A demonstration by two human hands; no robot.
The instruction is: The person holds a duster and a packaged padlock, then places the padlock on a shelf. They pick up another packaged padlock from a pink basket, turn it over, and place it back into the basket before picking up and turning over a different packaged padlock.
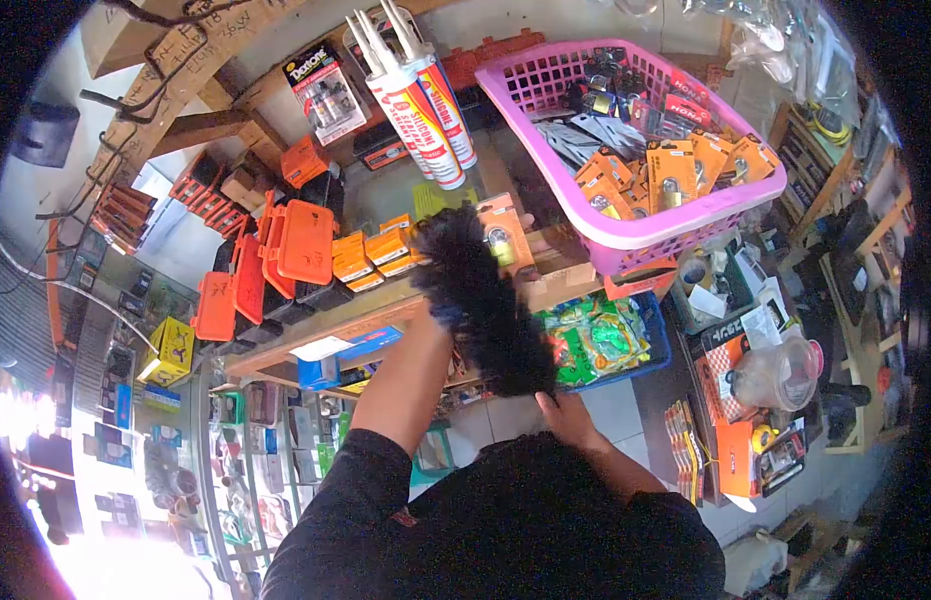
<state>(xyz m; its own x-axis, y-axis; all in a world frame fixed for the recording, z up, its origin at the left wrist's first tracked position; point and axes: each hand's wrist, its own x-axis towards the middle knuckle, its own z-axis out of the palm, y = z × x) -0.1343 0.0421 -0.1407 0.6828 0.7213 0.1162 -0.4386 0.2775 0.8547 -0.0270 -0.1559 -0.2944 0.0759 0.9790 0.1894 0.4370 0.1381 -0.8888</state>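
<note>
A black fluffy duster [490,300] slants across the middle of the view. My right hand [570,420] is closed at its lower end, and the handle is hidden. My left forearm reaches up behind the duster, which covers most of my left hand [528,222]. Fingertips of that hand show at the right edge of a carded padlock [501,238], which it appears to grip above the shelf. Just left of the duster are small orange boxes [375,252] in stacks. Silicone sealant tubes [420,115] stand upright beyond them.
A pink basket [625,235] with carded padlocks stands at the right of the shelf. Orange cases [300,240] stand at the left. Below lies a blue tray [657,335] of green packets. A clear plastic jar [780,375] is at the far right.
</note>
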